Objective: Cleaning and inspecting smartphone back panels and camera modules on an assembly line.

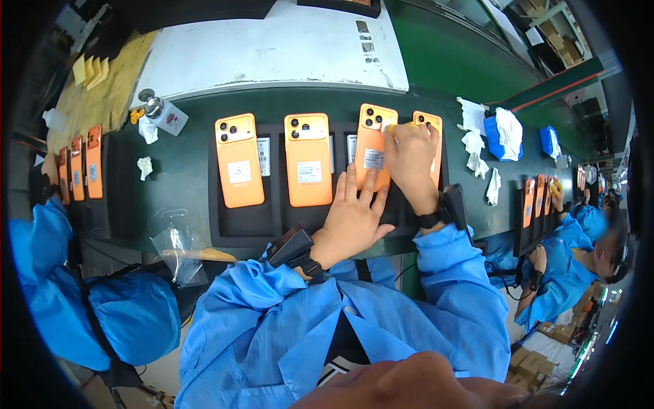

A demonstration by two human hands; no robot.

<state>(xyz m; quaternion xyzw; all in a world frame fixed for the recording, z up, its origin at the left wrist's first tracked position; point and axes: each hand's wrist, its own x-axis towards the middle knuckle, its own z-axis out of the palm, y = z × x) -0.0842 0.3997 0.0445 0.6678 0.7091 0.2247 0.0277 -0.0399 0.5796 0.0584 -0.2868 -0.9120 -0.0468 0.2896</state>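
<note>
Several orange smartphones lie face down in a row on a black tray (245, 223), each with a camera block at its top; white labels show on most. My left hand (351, 225) lies with fingers spread over the lower end of one smartphone (377, 140), right of the middle. Over that phone's upper right edge, my right hand (411, 158) is closed, with a bit of yellow at its fingertips that I cannot make out. Behind it, the rightmost smartphone (436, 129) is partly hidden. Two other smartphones, one at the left (240, 153) and one beside it (308, 187), lie untouched.
A pump bottle (170, 117) and crumpled white wipes (145, 167) are on the green table to the left. A clear plastic bag (178, 252) hangs at the near edge. Blue packs of wipes (504, 134) stand right. People in blue work on both sides.
</note>
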